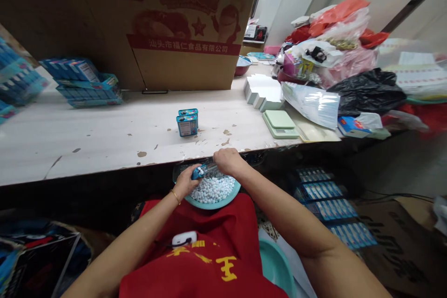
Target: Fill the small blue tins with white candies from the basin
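Grasping a small blue tin (pixel 196 175) in the left hand (pixel 184 181), with the fingers wrapped around its sides and its open mouth left uncovered beyond the fingertips. Tilting the tin toward the right hand (pixel 228 160) and showing white pellets (pixel 214 190) at its mouth. Keeping it above the left part of a turquoise bowl (pixel 209 206), just in front of the near edge of the desk (pixel 104 139).

Clenching the right fingers around the end of a clear scoop (pixel 210 166), with the grip itself hidden inside the fist. Pointing the scoop leftward at the tin's mouth, over the pellets in the bowl; cannot tell whether touching the tin.

Reaching forward from the lower left with the left arm, nearly straight, and wearing a gold-coloured bracelet (pixel 175 197) at the wrist. Slanting the right forearm inward from the lower right, with a slight bend at the elbow, the back of the hand turned up and the knuckles near the desk's edge.

Wearing a red apron (pixel 209 219) behind the bowl. Beyond the hands, on the desk: two upright tins (pixel 187 126), one just behind the other; farther right, a pale green scale (pixel 280 123); at the back, a large carton (pixel 192 72).
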The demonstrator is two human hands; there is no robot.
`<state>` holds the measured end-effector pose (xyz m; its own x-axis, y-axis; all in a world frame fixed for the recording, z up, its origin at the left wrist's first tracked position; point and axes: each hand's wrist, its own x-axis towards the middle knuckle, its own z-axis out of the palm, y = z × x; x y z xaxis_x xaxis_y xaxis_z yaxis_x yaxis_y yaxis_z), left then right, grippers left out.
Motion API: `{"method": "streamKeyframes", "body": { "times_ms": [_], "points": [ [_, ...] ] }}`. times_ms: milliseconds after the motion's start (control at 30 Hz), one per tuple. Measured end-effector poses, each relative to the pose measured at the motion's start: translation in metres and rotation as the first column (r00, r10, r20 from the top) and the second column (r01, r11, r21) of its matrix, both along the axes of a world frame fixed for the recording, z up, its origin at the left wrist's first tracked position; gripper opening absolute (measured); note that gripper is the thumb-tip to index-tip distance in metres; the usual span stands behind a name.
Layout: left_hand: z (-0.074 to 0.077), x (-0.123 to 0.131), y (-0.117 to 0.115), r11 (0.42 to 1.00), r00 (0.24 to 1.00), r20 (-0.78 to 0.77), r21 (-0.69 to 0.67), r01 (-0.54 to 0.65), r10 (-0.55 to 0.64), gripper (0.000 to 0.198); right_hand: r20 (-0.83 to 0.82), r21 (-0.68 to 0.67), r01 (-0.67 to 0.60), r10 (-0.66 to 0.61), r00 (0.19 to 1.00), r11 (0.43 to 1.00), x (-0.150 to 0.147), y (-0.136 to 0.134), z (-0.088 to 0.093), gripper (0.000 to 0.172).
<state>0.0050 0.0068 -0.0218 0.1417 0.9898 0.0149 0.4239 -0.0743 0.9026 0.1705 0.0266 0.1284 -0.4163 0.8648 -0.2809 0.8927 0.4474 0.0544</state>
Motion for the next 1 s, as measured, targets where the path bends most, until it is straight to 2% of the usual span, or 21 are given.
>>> {"method": "streamKeyframes", "body": {
  "times_ms": [133,200,267,367,433,500,567,667,733,833,900,1000],
  "points": [
    [0.002,0.002,0.0,0.999,0.998,0.066,-0.042,-0.004,0.006,0.05,-0.034,0.04,-0.011,0.012,0.999,0.999,0.003,-0.002,0.005,0.028],
    [0.002,-0.001,-0.001,0.998,0.994,0.107,-0.069,-0.004,0.011,0.05,-0.028,0.036,0.022,-0.021,0.999,0.999,0.019,-0.002,0.002,0.028],
    [0.0,-0.008,-0.002,0.994,0.985,0.169,-0.109,-0.016,0.035,0.052,-0.016,0.022,0.085,-0.085,0.996,0.996,0.045,-0.005,-0.012,0.027],
    [-0.008,-0.018,-0.006,0.971,0.942,0.302,-0.225,-0.077,0.145,0.056,-0.019,-0.019,0.236,-0.236,0.971,0.972,0.079,-0.014,-0.054,0.029],
    [-0.015,-0.019,-0.008,0.932,0.889,0.383,-0.344,-0.116,0.252,0.053,-0.068,-0.064,0.322,-0.326,0.943,0.945,0.082,-0.022,-0.09,0.029],
    [-0.021,-0.013,-0.008,0.881,0.818,0.455,-0.456,-0.126,0.352,0.048,-0.114,-0.094,0.349,-0.358,0.927,0.932,0.067,-0.028,-0.126,0.029],
    [-0.024,-0.003,-0.006,0.847,0.765,0.504,-0.522,-0.101,0.402,0.046,-0.153,-0.102,0.37,-0.382,0.911,0.924,0.044,-0.029,-0.153,0.031],
    [-0.023,0.008,-0.003,0.843,0.763,0.524,-0.536,-0.05,0.378,0.048,-0.216,-0.121,0.437,-0.453,0.865,0.891,0.019,-0.025,-0.179,0.034],
    [-0.019,0.006,-0.004,0.86,0.777,0.527,-0.509,-0.035,0.343,0.05,-0.25,-0.148,0.47,-0.493,0.834,0.87,0.017,-0.021,-0.186,0.035],
    [-0.012,-0.009,-0.01,0.903,0.82,0.494,-0.425,-0.062,0.289,0.056,-0.293,-0.186,0.478,-0.513,0.807,0.858,0.03,-0.017,-0.187,0.036],
    [-0.007,-0.021,-0.013,0.932,0.867,0.433,-0.35,-0.092,0.248,0.059,-0.347,-0.221,0.47,-0.519,0.781,0.854,0.041,-0.016,-0.181,0.037],
    [-0.003,-0.034,-0.015,0.962,0.915,0.351,-0.247,-0.113,0.197,0.06,-0.418,-0.257,0.445,-0.514,0.749,0.858,0.055,-0.015,-0.162,0.035]
  ]
}}
